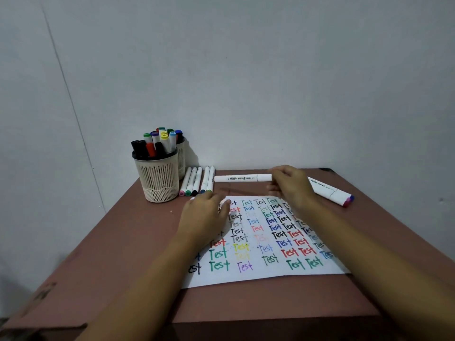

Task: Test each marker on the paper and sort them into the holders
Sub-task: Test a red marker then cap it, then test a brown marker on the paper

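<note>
Both forearms reach in over the paper (266, 275), a flat white sheet full of "Test" scribbles in loads of colours. My left hand (205, 217) lies flat on its far left corner, fingers relaxed. My right hand (291, 187) pinches a slim white marker (240, 178) by one end, level, just past the paper's far edge. Far left, a cream slotted holder (157, 180) is stuffed with capped markers (157, 143), with a second holder (181, 158) half hidden behind it. Five loose markers (197, 180) lie in a row beside it, and two more markers (331, 192) lie behind my right hand on the reddish-brown table (123, 242).

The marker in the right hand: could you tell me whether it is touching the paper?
No, the right hand holds the marker level above the table, beyond the far edge of the paper.
</note>
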The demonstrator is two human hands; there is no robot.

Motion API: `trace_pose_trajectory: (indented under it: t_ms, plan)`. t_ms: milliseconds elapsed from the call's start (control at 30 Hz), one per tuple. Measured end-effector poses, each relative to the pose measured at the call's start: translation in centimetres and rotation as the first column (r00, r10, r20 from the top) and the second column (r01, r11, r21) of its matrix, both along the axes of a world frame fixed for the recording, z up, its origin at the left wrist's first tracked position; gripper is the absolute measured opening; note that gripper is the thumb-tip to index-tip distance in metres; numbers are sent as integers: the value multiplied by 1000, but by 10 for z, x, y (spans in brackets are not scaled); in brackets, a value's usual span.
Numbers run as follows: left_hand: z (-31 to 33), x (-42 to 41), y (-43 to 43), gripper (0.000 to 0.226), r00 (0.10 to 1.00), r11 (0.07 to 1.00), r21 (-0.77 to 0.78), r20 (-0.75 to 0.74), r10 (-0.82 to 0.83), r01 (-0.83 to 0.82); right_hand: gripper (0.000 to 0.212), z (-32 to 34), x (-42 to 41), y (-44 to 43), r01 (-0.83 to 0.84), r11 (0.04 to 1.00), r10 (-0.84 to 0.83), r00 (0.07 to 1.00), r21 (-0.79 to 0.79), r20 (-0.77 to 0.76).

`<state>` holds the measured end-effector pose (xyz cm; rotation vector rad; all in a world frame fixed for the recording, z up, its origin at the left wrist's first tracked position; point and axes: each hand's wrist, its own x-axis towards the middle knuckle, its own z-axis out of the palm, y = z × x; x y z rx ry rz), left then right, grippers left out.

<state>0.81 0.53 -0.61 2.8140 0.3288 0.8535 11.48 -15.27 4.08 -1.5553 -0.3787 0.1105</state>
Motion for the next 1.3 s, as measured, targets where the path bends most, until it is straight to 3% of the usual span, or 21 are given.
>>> trace_pose_trajectory:
  t_ms: [133, 267, 433, 567, 667, 733, 833, 967, 1133, 1233, 1300]
  plan:
    - [0, 0, 3, 41, 979, 987, 78, 135, -151, 142, 24, -4, -26, -32, -50, 997, 51, 999, 65, -19]
    - [3, -1, -6, 56, 962, 956, 138, 56, -267, 257, 25, -10, -42, -44, -60, 982, 75, 994, 180, -79]
    - [9, -9, -19, 35, 967, 957, 136, -14, -256, 255, 20, -13, -47, -45, -101, 897, 196, 964, 429, -183]
    - [8, -10, -26, 40, 969, 954, 175, -8, -247, 244, 16, -22, -49, -41, -279, 928, 323, 933, 246, -161]
    - [9, -10, -32, 47, 958, 940, 191, -10, -285, 282, 4, -28, -50, -39, -315, 933, 338, 933, 173, -125]
    - [10, -10, -35, 37, 955, 946, 125, -35, -296, 298, 5, -28, -48, -39, -317, 927, 345, 931, 202, -121]
    - [11, -12, -36, 46, 950, 950, 30, 11, -313, 312, 4, -29, -45, -40, -335, 905, 371, 923, 262, -101]
    - [10, -12, -32, 30, 950, 944, -104, 55, -308, 313, 4, -28, -46, -40, -350, 905, 377, 923, 243, -77]
    - [11, -10, -30, 45, 953, 883, -360, 79, -293, 301, 14, -20, -42, -47, -153, 877, 262, 947, 455, -187]
    - [11, -11, -26, 29, 959, 864, -417, 123, -254, 282, 33, -18, -34, -59, -140, 817, 327, 911, 559, -251]
    - [11, -8, -22, 11, 967, 836, -487, 130, -219, 255, 26, -15, -28, -65, -132, 842, 289, 929, 523, -232]
